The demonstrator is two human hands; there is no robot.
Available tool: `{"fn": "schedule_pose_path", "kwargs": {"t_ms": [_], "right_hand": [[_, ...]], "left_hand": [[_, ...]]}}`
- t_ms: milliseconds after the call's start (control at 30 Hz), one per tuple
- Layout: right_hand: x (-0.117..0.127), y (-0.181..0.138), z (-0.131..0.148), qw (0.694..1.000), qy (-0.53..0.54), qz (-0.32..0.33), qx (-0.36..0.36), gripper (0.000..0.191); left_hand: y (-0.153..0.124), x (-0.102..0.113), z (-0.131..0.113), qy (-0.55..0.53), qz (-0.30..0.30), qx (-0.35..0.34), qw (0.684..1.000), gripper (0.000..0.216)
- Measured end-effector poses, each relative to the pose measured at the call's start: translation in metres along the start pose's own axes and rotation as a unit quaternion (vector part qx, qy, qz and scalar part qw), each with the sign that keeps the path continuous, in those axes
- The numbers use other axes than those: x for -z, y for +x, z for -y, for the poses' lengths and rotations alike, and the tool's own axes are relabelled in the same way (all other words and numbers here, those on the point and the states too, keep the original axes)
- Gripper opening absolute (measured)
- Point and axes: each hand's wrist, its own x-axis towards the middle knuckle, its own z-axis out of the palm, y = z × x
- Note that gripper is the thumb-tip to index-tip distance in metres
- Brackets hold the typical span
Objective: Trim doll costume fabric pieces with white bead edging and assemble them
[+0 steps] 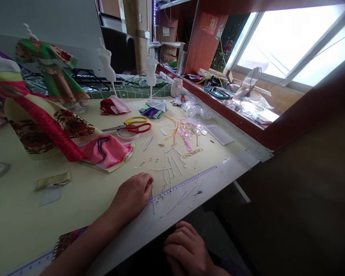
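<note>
My left hand (pixel 135 193) rests at the front of the table, its fingers closed in a pinch. A short strand of white pearl beads (pixel 153 203) hangs down from its fingertips across the ruler (pixel 184 184). Just right of it lies a small silvery beaded piece (pixel 161 194). More bead strands (pixel 176 165) are scattered beyond, beside a gold rhinestone strip (pixel 193 153). Below the table edge, my right hand (pixel 186 245) has its fingers curled together; whatever may be inside them is hidden.
Yellow-and-red-handled scissors (pixel 136 124) lie mid-table by a pink cloth (pixel 112 153). Dressed doll forms stand at left, including a green dress (pixel 56 73). Two white mannequins (pixel 151 73) stand behind. Ribbons and tassels (pixel 184 132) lie right of centre. A notebook (pixel 70 239) sits under my left forearm.
</note>
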Motion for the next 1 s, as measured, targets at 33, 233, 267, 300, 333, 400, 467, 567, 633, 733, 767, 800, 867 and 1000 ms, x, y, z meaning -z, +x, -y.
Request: {"fn": "schedule_pose_path", "kwargs": {"t_ms": [33, 233, 267, 300, 333, 400, 467, 567, 633, 733, 767, 800, 867, 1000], "right_hand": [[0.001, 0.001, 0.0, 1.0, 0.0, -0.001, 0.0, 0.015], [0.004, 0.003, 0.0, 1.0, -0.01, -0.005, -0.001, 0.016], [0.004, 0.003, 0.0, 1.0, -0.012, -0.007, 0.0, 0.016], [0.005, 0.004, 0.0, 1.0, -0.013, -0.008, 0.0, 0.015], [0.007, 0.005, 0.0, 1.0, -0.015, -0.009, 0.0, 0.016], [0.009, 0.006, 0.001, 1.0, -0.016, -0.012, -0.001, 0.016], [0.01, 0.007, 0.001, 1.0, -0.015, -0.017, -0.004, 0.017], [0.009, 0.007, 0.001, 1.0, -0.016, -0.023, -0.003, 0.016], [0.007, 0.007, 0.001, 1.0, -0.018, -0.024, -0.002, 0.015], [0.006, 0.006, 0.0, 1.0, -0.019, -0.021, 0.001, 0.013], [0.006, 0.006, 0.0, 1.0, -0.019, -0.021, 0.002, 0.013], [0.006, 0.006, 0.0, 1.0, -0.019, -0.021, 0.003, 0.012], [0.006, 0.006, -0.001, 1.0, -0.02, -0.021, 0.005, 0.012], [0.006, 0.006, -0.002, 0.999, -0.026, -0.019, 0.011, 0.012]], "left_hand": [[0.0, 0.0, -0.001, 0.006, -0.001, 0.001, 1.0, 0.014], [0.0, -0.001, -0.006, 0.049, -0.002, 0.003, 0.999, 0.015], [-0.001, -0.001, -0.007, 0.057, -0.003, 0.004, 0.998, 0.016], [-0.001, -0.001, -0.008, 0.064, -0.003, 0.005, 0.998, 0.017], [-0.001, -0.001, -0.009, 0.07, -0.003, 0.007, 0.998, 0.017], [-0.002, 0.0, -0.011, 0.077, -0.002, 0.007, 0.997, 0.019], [-0.003, 0.001, -0.012, 0.08, 0.0, 0.004, 0.997, 0.02], [-0.003, 0.003, -0.011, 0.078, 0.002, 0.0, 0.997, 0.022], [-0.002, 0.003, -0.011, 0.076, 0.0, 0.002, 0.997, 0.022], [-0.001, 0.003, -0.01, 0.073, -0.007, 0.011, 0.997, 0.022], [-0.001, 0.003, -0.01, 0.073, -0.009, 0.015, 0.997, 0.022], [-0.002, 0.003, -0.01, 0.073, -0.011, 0.018, 0.997, 0.023], [-0.003, 0.002, -0.011, 0.076, -0.013, 0.023, 0.997, 0.023], [-0.004, 0.001, -0.014, 0.08, -0.018, 0.028, 0.996, 0.023]]}}
